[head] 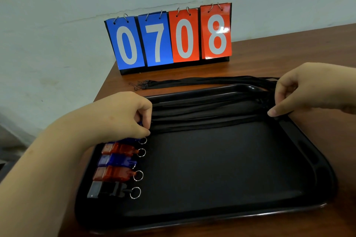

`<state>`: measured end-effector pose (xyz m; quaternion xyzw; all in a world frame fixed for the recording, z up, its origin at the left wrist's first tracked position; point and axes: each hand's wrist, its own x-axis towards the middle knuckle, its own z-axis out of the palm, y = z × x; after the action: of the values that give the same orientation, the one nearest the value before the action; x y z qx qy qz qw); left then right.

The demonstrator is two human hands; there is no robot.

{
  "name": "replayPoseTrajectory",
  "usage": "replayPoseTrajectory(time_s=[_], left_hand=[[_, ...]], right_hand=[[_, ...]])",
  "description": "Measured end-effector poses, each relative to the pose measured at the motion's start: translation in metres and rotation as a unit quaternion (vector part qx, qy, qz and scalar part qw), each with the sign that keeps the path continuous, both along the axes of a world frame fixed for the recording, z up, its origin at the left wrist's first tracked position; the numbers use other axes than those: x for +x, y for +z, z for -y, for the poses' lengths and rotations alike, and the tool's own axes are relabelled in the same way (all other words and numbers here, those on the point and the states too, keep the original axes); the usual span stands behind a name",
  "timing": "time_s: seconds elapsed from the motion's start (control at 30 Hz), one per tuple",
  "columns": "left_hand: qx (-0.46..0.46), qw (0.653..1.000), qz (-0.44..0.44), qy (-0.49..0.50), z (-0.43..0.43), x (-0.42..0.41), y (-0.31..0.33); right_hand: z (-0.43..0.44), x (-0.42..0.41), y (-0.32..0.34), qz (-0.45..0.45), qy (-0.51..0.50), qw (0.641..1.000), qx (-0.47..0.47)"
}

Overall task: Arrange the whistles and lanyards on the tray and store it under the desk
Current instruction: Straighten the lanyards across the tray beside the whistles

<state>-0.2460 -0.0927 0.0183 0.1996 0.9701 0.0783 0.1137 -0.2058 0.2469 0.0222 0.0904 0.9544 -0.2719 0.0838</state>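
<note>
Nearest me, low in the frame, lies the glossy black plastic tray [306, 169], five plastic whistles [117, 173] lined along its left. Both my left hand [123, 115] and right hand [300, 90] pinch the flat black lanyards [208, 111] taut, laying them straight across mid-frame.

Tray [221, 159]: plain black, glossy at the rim. Lanyards [208, 113] between the hands: black, nearly lost against the tray; further black straps [202, 81] beyond the hands on the counter.

Whistles, in a column below the left hand [123, 115]: blue one [133, 140] mostly hidden under the hand, then translucent red [119, 148], blue [115, 160], red [112, 173], black with a clear grey mouthpiece [107, 190]. Each visible ring silver.

Counter [269, 54]: reddish-brown wood grain.

Scoreboard [169, 40] beyond both hands: two blue cards, two orange-red cards, white digits, black base, silver rings.

Wall [57, 5]: pale greyish white, scuffed.
</note>
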Motion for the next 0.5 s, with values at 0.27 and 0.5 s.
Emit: replayPoseTrajectory(time_s=[0.27,0.5], left_hand=[[0.01,1.0,-0.008,-0.006,-0.0036,0.0012,-0.002],[0.002,1.0,-0.021,-0.01,-0.0021,0.0011,-0.0032]], right_hand=[[0.0075,0.0003,-0.0052,-0.002,0.015,0.999,0.038],[0.0077,0.001,-0.0052,-0.016,0.014,0.999,0.038]])
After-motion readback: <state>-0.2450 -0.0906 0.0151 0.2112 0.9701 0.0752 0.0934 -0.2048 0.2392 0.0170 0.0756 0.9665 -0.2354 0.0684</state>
